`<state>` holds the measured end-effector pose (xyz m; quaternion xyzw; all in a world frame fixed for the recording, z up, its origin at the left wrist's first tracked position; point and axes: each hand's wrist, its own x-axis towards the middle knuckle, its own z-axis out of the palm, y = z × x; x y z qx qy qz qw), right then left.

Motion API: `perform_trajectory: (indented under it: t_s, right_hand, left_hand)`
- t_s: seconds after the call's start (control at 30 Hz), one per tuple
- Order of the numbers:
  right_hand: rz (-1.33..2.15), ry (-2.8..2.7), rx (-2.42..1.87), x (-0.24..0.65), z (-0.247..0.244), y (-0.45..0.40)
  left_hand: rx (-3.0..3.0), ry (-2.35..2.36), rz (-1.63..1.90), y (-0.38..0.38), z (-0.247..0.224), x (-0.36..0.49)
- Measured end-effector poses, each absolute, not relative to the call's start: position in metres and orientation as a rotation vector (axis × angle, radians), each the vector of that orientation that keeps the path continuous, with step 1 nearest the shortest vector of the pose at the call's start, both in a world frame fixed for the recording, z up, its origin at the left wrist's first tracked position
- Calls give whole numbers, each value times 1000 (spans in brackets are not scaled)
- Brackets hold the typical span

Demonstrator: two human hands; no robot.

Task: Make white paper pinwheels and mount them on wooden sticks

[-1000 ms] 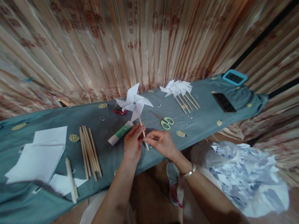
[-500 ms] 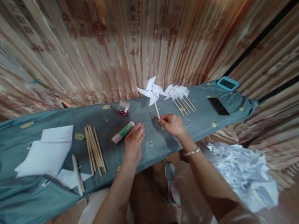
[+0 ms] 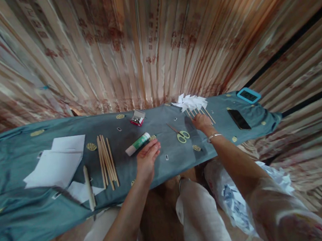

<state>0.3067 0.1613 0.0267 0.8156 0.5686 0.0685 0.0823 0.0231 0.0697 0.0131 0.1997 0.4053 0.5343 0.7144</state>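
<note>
My right hand (image 3: 202, 123) is closed on the stick of a white paper pinwheel (image 3: 182, 103), which lies at the left end of a row of several other pinwheels (image 3: 198, 102). Their wooden sticks show beside my fingers. My left hand (image 3: 148, 157) rests over the cloth with its fingers stretched out and holds nothing. Just beyond it lies a green-and-white glue stick (image 3: 137, 144). Between my hands is a pair of scissors (image 3: 182, 135) with pale green handles.
White paper sheets (image 3: 55, 168), a bundle of wooden sticks (image 3: 106, 162) and a pale pointed rod (image 3: 88, 188) lie left. A small red box (image 3: 137, 118) holds metal bits. A phone (image 3: 238, 119) and blue-framed clock (image 3: 248, 95) sit right. Paper scraps (image 3: 238, 208) are below the table.
My right hand has carried the pinwheel rightward and lowered it beside the others. The scissors, previously mostly hidden behind that hand, now show. My left hand stays near the glue stick.
</note>
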Motion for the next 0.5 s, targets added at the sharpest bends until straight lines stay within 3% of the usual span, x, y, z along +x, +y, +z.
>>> perform_trajectory:
  t_s: [0.5]
  right_hand:
    - [256,1803,2461,311,23,160]
  left_hand:
    - [489,908,1223,62,21,22]
